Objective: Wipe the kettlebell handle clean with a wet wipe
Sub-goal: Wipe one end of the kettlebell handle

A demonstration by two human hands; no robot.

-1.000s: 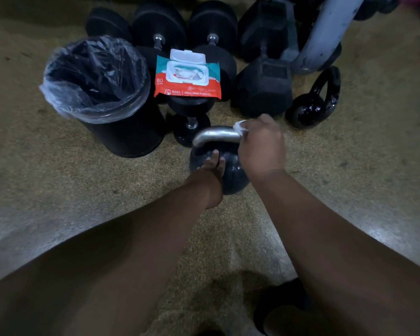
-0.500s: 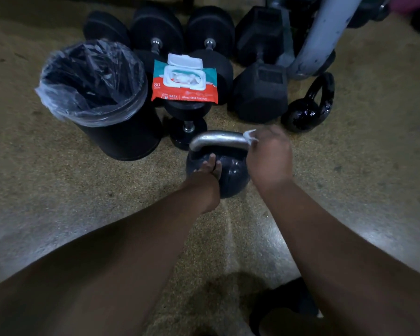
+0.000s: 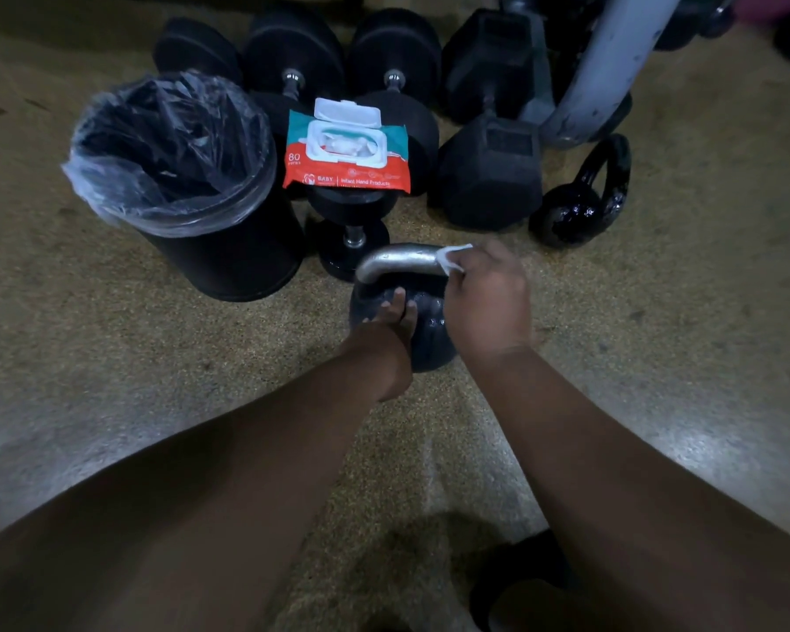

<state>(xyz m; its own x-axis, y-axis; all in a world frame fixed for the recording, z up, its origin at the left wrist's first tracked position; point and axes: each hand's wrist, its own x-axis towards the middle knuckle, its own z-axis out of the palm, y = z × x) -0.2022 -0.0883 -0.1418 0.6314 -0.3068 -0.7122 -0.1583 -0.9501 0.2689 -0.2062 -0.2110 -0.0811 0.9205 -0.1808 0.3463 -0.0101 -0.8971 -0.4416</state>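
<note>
Kettlebell on floor, centre. Handle runs left-right. R hand grip clamped on wipe at handle's right end; bare metal lies leftward. L hand steadies ball, fingers flat, nearer left end.

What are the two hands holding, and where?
The right hand clutches a wet wipe around the kettlebell handle's right end; the left hand steadies the kettlebell's ball.
</note>
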